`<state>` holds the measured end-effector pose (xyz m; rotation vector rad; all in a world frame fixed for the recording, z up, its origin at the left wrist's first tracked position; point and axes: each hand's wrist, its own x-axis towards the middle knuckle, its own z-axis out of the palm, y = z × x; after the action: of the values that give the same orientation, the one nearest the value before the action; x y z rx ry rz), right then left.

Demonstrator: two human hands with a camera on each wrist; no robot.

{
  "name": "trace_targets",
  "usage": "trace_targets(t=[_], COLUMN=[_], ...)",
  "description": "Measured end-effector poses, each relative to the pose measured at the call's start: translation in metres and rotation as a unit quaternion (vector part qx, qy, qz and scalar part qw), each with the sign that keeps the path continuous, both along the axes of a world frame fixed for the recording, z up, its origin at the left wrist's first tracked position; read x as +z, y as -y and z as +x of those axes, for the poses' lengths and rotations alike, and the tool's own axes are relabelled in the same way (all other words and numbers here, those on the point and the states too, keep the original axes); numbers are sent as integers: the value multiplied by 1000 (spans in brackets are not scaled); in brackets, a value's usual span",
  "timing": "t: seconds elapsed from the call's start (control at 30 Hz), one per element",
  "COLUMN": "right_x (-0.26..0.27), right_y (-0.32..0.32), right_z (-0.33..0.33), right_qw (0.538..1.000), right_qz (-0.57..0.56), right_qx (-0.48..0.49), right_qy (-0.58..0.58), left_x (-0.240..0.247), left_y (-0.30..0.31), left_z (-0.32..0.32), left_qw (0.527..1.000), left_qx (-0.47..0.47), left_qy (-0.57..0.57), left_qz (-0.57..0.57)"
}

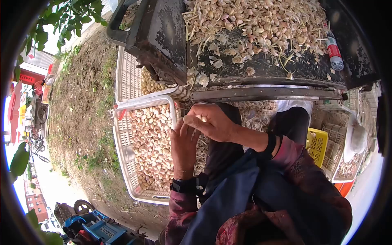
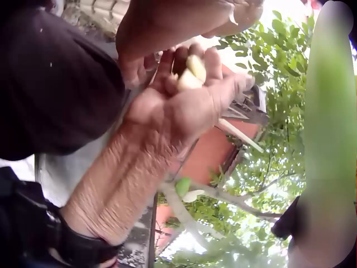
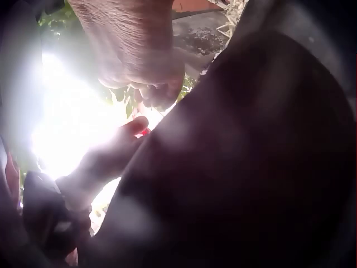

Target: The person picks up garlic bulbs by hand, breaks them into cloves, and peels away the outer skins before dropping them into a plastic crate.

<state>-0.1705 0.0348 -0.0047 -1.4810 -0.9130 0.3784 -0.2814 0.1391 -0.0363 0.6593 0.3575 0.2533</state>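
My left hand (image 1: 184, 149) is held palm up over the edge of a white crate (image 1: 122, 157) of garlic cloves (image 1: 151, 143). In the left wrist view its fingers curl around pale peeled garlic cloves (image 2: 193, 71) in the palm. Right above it, my right hand (image 1: 214, 122) is bent in with thumb and forefinger together, a pale garlic clove (image 1: 204, 119) showing between them. The right wrist view has that hand's curled fingers (image 3: 159, 95) close to the left hand (image 3: 106, 162), in strong glare.
Ahead stands a dark metal table (image 1: 245, 75) heaped with loose cloves and skins (image 1: 261, 28), with a red-labelled plastic bottle (image 1: 334, 51) at its right. A second white crate (image 1: 130, 77) is behind the first. To the right are a yellow basket (image 1: 316, 145) and more crates (image 1: 332, 151).
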Motion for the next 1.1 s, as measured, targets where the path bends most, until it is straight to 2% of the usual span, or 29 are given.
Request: trace_targets(t=[0.03,0.07,0.1,0.17,0.2,0.23,0.27,0.3,0.33,0.37,0.43,0.5,0.53,0.57,0.6,0.63,0.7,0.77,0.83,0.9,0.93,1.0,1.03,1.1], right_x=[-5,-11,-19,-37,-40,-43,-46,-46,-43,-41,-31,-18,-11,-3,6,15,35,42,47,49,48,42,38,30], right_y=[-9,-13,-18,-23,-23,-22,-22,-21,-18,-14,-5,6,12,19,28,37,56,70,81,83,80,72,66,55], right_z=[-8,-15,-21,-30,-28,-27,-27,-26,-25,-23,-20,-11,-3,9,22,36,69,107,145,178,194,227,241,265], right_qw=[987,987,987,945,949,949,952,953,960,962,967,968,968,967,973,978,970,967,956,925,925,876,876,831], right_qz=[-1,-61,-61,-57,-73,-75,-47,-19,-9,15,19,33,49,48,60,72,38,11,-95,-177,-178,-262,-263,-336], right_qx=[-25,32,30,-49,-33,-41,-20,0,10,4,-4,-15,-20,-25,-49,-72,-154,-204,-225,-242,-240,-256,-255,-267], right_qy=[156,146,146,319,304,304,302,302,281,274,253,250,247,249,217,184,184,153,160,234,234,313,313,355], left_x=[12,-21,-13,-36,-36,-34,-32,-59,-54,-46,4,34,43,46,52,50,36,17,39,43,54,68,69,70], left_y=[17,17,27,27,27,25,22,3,-18,-42,-75,-104,-115,-121,-112,-111,-106,-92,-41,-15,2,26,37,45], left_z=[7,-1,2,-10,-10,-10,-10,-7,6,25,67,89,96,103,102,101,88,73,73,75,80,100,114,143], left_qw=[993,999,982,998,998,965,880,962,994,996,990,984,975,963,937,922,924,941,939,945,946,953,953,958], left_qx=[-28,4,68,47,40,10,-21,-10,17,41,115,158,191,223,255,300,306,264,272,192,154,80,74,15], left_qy=[42,41,56,6,8,-42,-88,-61,-39,-21,1,19,21,22,23,36,52,89,86,91,98,120,122,139], left_qz=[-108,-10,-170,41,41,259,466,266,97,-75,-85,77,114,148,237,243,224,190,191,247,267,265,269,251])
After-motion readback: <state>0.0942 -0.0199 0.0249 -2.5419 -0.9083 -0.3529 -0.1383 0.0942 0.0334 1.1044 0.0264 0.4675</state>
